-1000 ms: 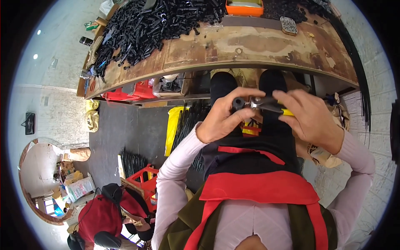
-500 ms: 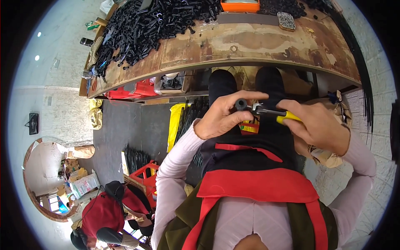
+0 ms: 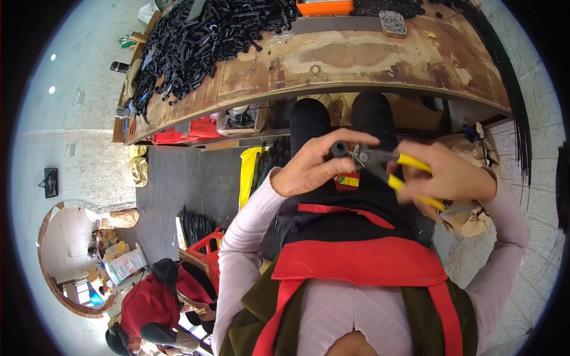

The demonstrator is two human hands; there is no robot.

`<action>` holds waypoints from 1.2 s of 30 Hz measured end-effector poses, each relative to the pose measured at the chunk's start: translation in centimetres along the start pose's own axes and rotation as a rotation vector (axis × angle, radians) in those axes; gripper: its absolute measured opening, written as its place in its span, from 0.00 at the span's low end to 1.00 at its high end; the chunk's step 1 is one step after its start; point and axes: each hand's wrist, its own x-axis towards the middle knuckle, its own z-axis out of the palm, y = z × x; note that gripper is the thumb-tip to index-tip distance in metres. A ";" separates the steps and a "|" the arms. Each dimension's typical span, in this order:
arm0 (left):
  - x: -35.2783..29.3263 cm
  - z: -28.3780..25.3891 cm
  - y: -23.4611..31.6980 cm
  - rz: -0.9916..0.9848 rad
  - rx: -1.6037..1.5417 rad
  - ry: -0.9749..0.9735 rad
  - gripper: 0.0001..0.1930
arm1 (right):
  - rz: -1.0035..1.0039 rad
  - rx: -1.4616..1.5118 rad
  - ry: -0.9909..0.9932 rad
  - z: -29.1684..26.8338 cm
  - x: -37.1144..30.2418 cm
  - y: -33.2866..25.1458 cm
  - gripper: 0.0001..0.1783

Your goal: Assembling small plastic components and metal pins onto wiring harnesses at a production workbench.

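Note:
Above my lap, my left hand (image 3: 313, 162) grips a black tubular part (image 3: 339, 149) between thumb and fingers, its round hollow end facing up. My right hand (image 3: 444, 172) is wrapped round the yellow handles of a pair of pliers (image 3: 373, 159), which are spread apart. The metal jaws of the pliers sit right beside the black part, near my left thumb and forefinger. Whether the jaws touch the part is hard to make out. Motion smears the right fingers a little.
A worn wooden table (image 3: 356, 56) spans the far side, bearing a heap of black tubular parts (image 3: 196, 47), an orange tray (image 3: 325, 7) and a small speckled box (image 3: 392, 24). A paper sack (image 3: 466, 216) stands at my right. Another person (image 3: 151, 305) sits at lower left.
The plier handles have gone from squeezed together to spread wide, and my right fingers have loosened. My left hand keeps its hold on the black part. The whole view has shifted slightly.

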 end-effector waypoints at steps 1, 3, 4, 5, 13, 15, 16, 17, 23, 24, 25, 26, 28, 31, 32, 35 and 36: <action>0.0 -0.1 0.1 -0.003 -0.004 -0.002 0.31 | 0.310 0.469 -0.415 -0.6 -0.1 -0.5 0.19; 0.0 -0.1 0.1 0.074 0.051 -0.116 0.30 | 0.222 0.342 -0.294 0.7 -0.1 0.3 0.21; 0.0 -0.1 0.2 0.071 0.045 -0.097 0.28 | 0.129 0.207 -0.172 1.6 -0.1 1.0 0.22; 0.1 0.1 0.2 0.071 0.041 -0.095 0.28 | 0.036 0.071 -0.052 2.1 -0.2 1.3 0.23; -0.1 1.2 0.0 0.126 0.202 0.119 0.18 | -0.277 -0.293 0.301 3.2 1.2 3.9 0.23; -0.3 1.0 0.0 0.139 0.224 0.127 0.16 | -0.154 -0.135 0.221 3.2 1.0 2.5 0.16; -0.3 0.9 -0.1 0.130 0.239 0.126 0.15 | -0.154 -0.136 0.216 3.0 1.0 2.1 0.16; -0.3 0.9 -0.1 0.123 0.254 0.126 0.15 | -0.098 -0.124 0.172 2.7 0.9 1.8 0.15; -0.9 1.0 -0.2 0.067 0.201 0.222 0.13 | 0.092 -0.024 0.156 3.0 1.0 -1.3 0.14; -1.0 1.3 -0.3 0.057 0.160 0.234 0.12 | 0.170 -0.094 0.163 3.1 1.1 -1.9 0.14; -1.1 1.5 -0.5 0.053 0.120 0.242 0.12 | 0.172 -0.109 0.174 3.5 1.0 -1.8 0.14; -0.9 1.4 -0.4 0.120 0.190 0.243 0.11 | 0.110 -0.124 0.212 4.0 1.1 -1.0 0.14; -0.8 1.2 -1.2 0.190 0.208 0.219 0.11 | 0.042 -0.125 0.240 4.1 1.5 0.1 0.15; -1.3 0.5 -1.3 0.159 0.223 0.191 0.12 | -0.076 -0.182 0.234 4.1 2.7 2.2 0.14; -1.4 0.2 -1.6 0.120 0.181 0.194 0.18 | -0.066 -0.203 0.252 3.4 3.3 2.5 0.14; -0.5 -1.3 -1.3 0.039 0.090 0.340 0.25 | -0.513 -0.562 0.582 -0.8 5.9 4.7 0.12; -0.2 -2.3 -1.6 0.069 0.061 0.362 0.28 | -0.535 -0.743 0.655 -3.7 6.8 5.5 0.13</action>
